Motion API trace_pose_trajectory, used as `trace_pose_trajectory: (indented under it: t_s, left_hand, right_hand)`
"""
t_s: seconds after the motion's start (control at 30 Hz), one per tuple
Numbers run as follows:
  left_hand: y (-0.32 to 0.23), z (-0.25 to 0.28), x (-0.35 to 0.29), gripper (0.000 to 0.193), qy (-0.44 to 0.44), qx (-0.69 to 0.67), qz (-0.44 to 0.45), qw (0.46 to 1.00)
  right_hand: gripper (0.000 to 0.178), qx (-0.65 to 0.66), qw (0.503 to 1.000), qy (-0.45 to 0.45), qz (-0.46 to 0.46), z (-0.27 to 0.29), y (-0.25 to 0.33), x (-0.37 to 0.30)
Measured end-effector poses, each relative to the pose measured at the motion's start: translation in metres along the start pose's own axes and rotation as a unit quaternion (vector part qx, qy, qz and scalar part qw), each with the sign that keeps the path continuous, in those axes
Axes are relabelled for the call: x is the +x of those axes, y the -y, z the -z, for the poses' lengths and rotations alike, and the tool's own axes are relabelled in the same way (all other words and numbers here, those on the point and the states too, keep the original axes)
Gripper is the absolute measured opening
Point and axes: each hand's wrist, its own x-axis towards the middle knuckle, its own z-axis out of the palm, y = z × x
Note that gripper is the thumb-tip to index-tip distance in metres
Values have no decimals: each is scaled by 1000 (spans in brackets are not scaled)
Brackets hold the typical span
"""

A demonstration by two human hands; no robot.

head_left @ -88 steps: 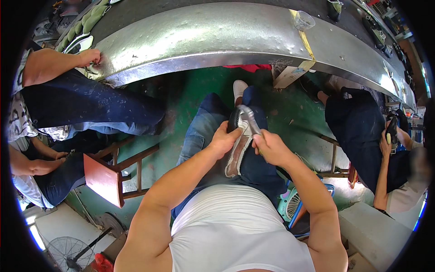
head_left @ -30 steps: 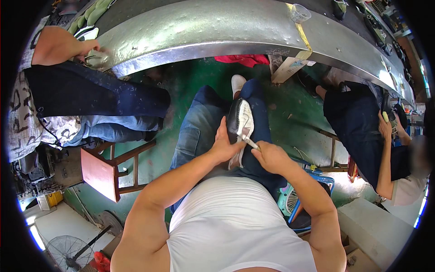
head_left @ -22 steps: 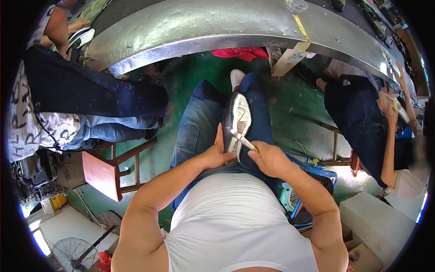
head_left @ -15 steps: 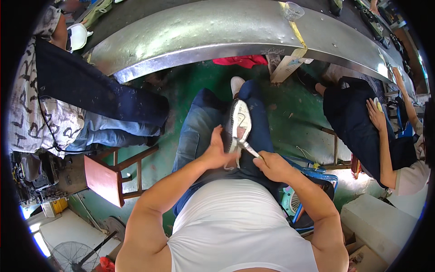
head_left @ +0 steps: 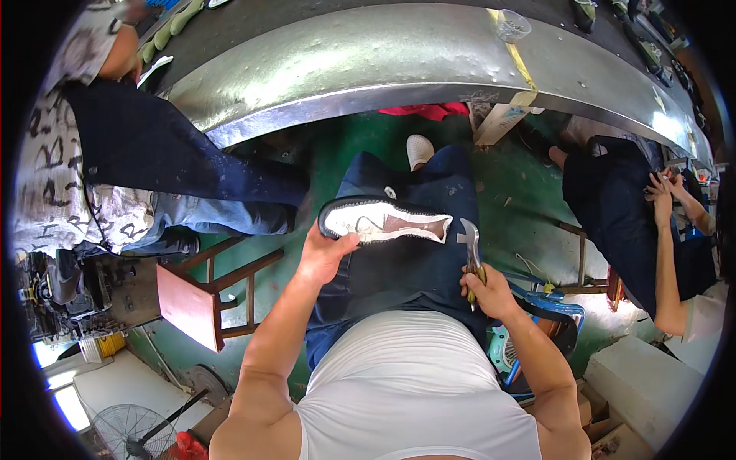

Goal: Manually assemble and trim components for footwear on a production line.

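A shoe upper (head_left: 376, 222) with a dark edge lies crosswise over my lap, its white and brown underside turned up. My left hand (head_left: 322, 254) grips it by the rounded left end, thumb on top. To the right of the shoe's other end, my right hand (head_left: 491, 291) is closed around the handles of lasting pincers (head_left: 471, 238). Their metal head points away from me and stands apart from the shoe. A small pale ring-shaped thing (head_left: 389, 192) shows on my dark trousers just beyond the shoe.
A metal-edged workbench (head_left: 345, 65) runs across the front, with a clear plastic cup (head_left: 511, 27) on it. A wooden stool (head_left: 192, 307) stands at left. Co-workers sit at both sides. Behind me are a blue-framed chair (head_left: 571, 314) and a fan (head_left: 134, 425).
The shoe has turned from lengthwise to crosswise, and my left hand has taken its rounded end. My right hand has drawn the pincers away to the right of the shoe.
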Motion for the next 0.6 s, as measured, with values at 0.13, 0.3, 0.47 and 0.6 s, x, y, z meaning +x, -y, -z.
trace_pose_trajectory:
  t_s: [0.13,0.3,0.47,0.6]
  left_hand:
    - [-8,33,-21,58,3,62,56,997]
    - [-41,46,-22,56,117,305,139,935]
    - [-50,39,-14,61,230,427,201,851]
    - [-33,27,-11,75,241,521,98,813]
  right_hand:
    - [27,-131,991,32,3,-5,19,5]
    - [29,-200,978,50,17,-13,28,10]
    - [30,-215,975,53,20,-17,35,12]
    - [30,-258,964,58,32,-18,35,10]
